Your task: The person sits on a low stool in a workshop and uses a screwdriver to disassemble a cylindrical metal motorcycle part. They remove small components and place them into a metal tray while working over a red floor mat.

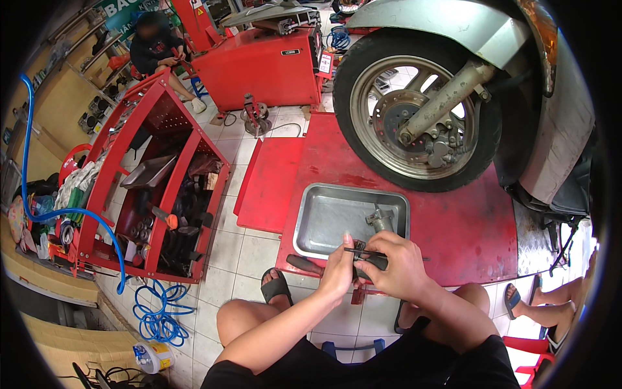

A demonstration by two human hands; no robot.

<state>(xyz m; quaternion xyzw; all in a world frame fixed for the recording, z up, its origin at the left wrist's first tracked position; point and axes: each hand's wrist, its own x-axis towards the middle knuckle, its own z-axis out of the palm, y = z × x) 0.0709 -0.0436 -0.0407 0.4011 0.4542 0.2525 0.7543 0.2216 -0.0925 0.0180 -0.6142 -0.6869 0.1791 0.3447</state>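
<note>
My left hand (337, 271) and my right hand (400, 262) meet over the near rim of a shallow metal tray (299, 223). The left one is closed around a small dark part that I cannot make out. A black-handled tool (377, 260) with a thin dark shaft is gripped by my right hand, its shaft reaching toward the left thumb. Just beyond the right fingers, a grey metal part (379, 220) with a short stem rests at the tray's right side. Beside my left hand, a dark tool handle (303, 263) lies at the tray's near edge.
The tray stands on a red lift platform (466, 240), below a motorcycle's front wheel (418, 110). A red tool cart (159, 188) is at left, near a coiled blue hose (162, 314). Another person (155, 48) sits at the far left; someone's legs (551, 305) show at right.
</note>
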